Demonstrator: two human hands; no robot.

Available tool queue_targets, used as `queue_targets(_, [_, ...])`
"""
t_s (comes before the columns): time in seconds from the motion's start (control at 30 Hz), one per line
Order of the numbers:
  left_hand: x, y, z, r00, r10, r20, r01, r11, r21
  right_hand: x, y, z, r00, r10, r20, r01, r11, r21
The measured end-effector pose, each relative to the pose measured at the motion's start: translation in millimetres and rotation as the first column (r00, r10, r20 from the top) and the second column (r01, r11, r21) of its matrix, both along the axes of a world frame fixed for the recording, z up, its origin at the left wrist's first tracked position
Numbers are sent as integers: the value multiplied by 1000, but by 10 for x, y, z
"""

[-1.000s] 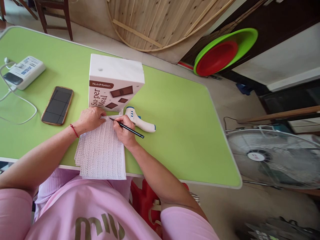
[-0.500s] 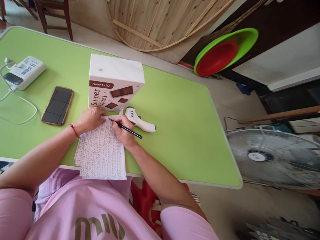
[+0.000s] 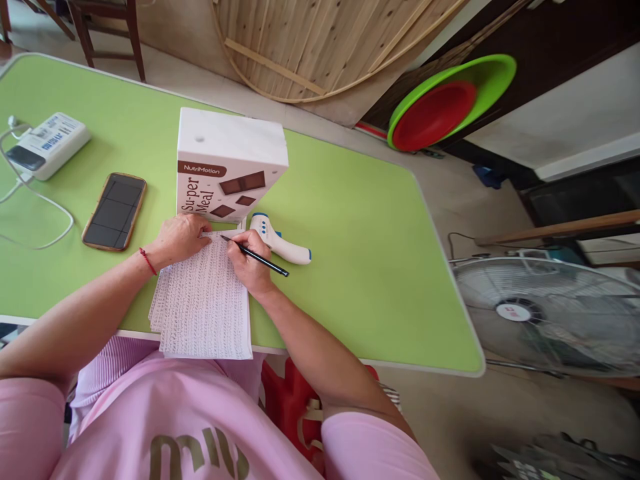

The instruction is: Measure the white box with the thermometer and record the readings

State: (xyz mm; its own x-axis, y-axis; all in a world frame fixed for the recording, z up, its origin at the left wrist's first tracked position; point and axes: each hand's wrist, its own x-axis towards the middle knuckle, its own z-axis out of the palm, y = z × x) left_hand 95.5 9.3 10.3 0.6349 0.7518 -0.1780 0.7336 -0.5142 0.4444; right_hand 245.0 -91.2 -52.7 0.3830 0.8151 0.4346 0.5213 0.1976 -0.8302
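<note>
My right hand [image 3: 250,265] grips a slim black pen [image 3: 265,260], its tip touching the top sheet near the upper edge. Under both hands lies a small stack of paper sheets [image 3: 205,307], covered in dense rows of handwriting and overhanging the table's front edge. My left hand [image 3: 183,238], with a red string bracelet on the wrist, is closed at the stack's upper left corner, thumb on the paper; its other fingertips are partly hidden. Just beyond stands a white "NutriMotion" box [image 3: 233,140]. A white and blue infrared thermometer [image 3: 283,241] lies right of my writing hand.
A phone [image 3: 115,212] and a white power bank [image 3: 50,145] with a cable lie on the left of the green table [image 3: 360,267]. A standing fan [image 3: 545,313] is at the right. Green and red basins [image 3: 450,100] lean beyond the table, beside a round wooden board [image 3: 320,47].
My right hand and the pen have shifted slightly right along the top line of the sheet. The left hand keeps its place on the paper.
</note>
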Motion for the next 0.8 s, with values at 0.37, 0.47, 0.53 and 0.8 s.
queue_targets(0.37, [2, 3, -5, 1000, 1, -10, -1, 1000, 4, 18, 8, -29, 999, 2, 41, 0, 999, -49])
queue_targets(0.47, [0, 1, -7, 1000, -4, -13, 5, 1000, 6, 22, 6, -26, 998, 7, 58, -3, 998, -66])
queue_targets(0.53, [-2, 2, -8, 1000, -7, -10, 7, 1000, 9, 19, 6, -19, 998, 2, 55, 1, 998, -62])
queue_targets(0.8, [-5, 7, -8, 1000, -14, -13, 14, 1000, 12, -3, -6, 13, 998, -50, 24, 51, 997, -50])
